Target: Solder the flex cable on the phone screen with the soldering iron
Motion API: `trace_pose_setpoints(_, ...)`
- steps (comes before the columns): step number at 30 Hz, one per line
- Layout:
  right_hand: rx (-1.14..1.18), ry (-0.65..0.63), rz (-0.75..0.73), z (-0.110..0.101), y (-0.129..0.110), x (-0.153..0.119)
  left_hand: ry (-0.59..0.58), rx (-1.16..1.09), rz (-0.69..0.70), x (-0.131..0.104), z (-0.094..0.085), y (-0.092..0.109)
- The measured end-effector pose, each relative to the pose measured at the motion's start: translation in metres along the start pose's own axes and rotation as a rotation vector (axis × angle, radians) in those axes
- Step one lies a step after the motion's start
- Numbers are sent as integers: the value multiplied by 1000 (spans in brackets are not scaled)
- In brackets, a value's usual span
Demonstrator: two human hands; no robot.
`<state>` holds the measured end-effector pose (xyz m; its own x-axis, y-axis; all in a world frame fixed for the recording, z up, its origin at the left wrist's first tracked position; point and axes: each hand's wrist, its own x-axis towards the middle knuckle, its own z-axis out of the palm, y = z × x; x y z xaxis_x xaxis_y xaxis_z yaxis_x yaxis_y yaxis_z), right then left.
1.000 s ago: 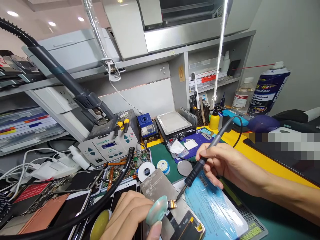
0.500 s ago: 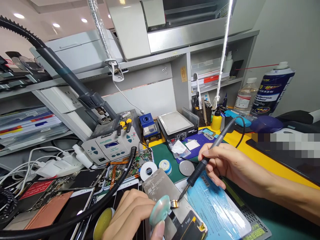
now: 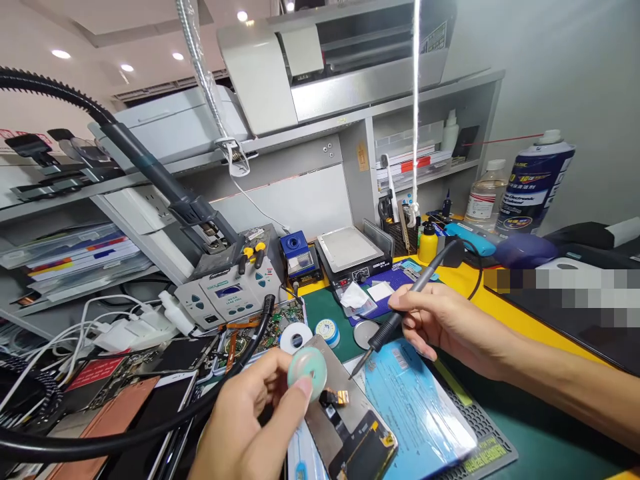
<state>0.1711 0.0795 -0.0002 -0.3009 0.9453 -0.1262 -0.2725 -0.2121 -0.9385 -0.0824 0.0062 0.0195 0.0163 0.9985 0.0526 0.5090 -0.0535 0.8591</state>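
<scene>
My left hand [image 3: 250, 420] pinches a small pale-green round spool [image 3: 309, 363] between thumb and fingers, its flat face turned up toward me. Below the spool lies a grey metal-backed phone screen [image 3: 361, 399], with a short copper-coloured flex cable [image 3: 342, 398] sticking up from it. A soldering iron [image 3: 387, 329] is in my right hand [image 3: 445, 317], gripped like a pen. Its tip points down near the screen's right edge, apart from the flex cable. Under the iron and beside the screen is a blue printed packet [image 3: 410, 407].
A grey soldering station [image 3: 230, 293] stands behind, with a thick black hose [image 3: 165, 437] curving across the left front. Spools, a round tin [image 3: 366, 333] and a hot plate [image 3: 350, 250] sit beyond the screen. Phones and circuit boards crowd the left. A spray can [image 3: 535, 183] stands far right.
The iron's tip has lifted off the flex cable and moved up and away. My left hand has turned the spool face up and drawn it back from the cable. The view has shifted slightly.
</scene>
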Motion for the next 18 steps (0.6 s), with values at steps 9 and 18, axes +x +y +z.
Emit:
trace_pose_setpoints(9, 18, -26, 82, -1, -4, -3, -143, -81, -68, 13, 6, 11)
trace_pose_setpoints(18, 94, 1, 169, 2, -4, -4, -1, -138, -161, 8, 11, 0)
